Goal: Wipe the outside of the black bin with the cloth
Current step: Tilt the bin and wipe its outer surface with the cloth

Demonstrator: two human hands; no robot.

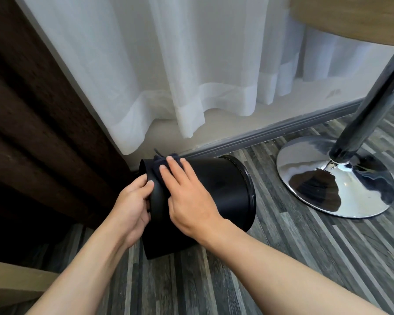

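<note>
Black bin [214, 189], tipped sideways on floor: apparently light, stiff, smooth plastic; left hand [132, 201] fingers grip its left end, right hand [187, 196] fingers flat, pressing dark soft cloth [162, 163] on top.

A sheer white curtain [168, 64] hangs across the back, its hem ending short of the floor so that a strip of pale wall [225, 126] and a grey skirting board [271, 130] show beneath it. To the left hangs a dark brown drape [32, 114] in heavy folds. The floor [305, 258] is grey wood-look planking (striped in lighter and darker boards). At the right stands a round chrome base [334, 176] with a dark pole [371, 108] rising to a wooden top [355, 19]. A tan wooden edge [11, 285] sits at lower left.
</note>
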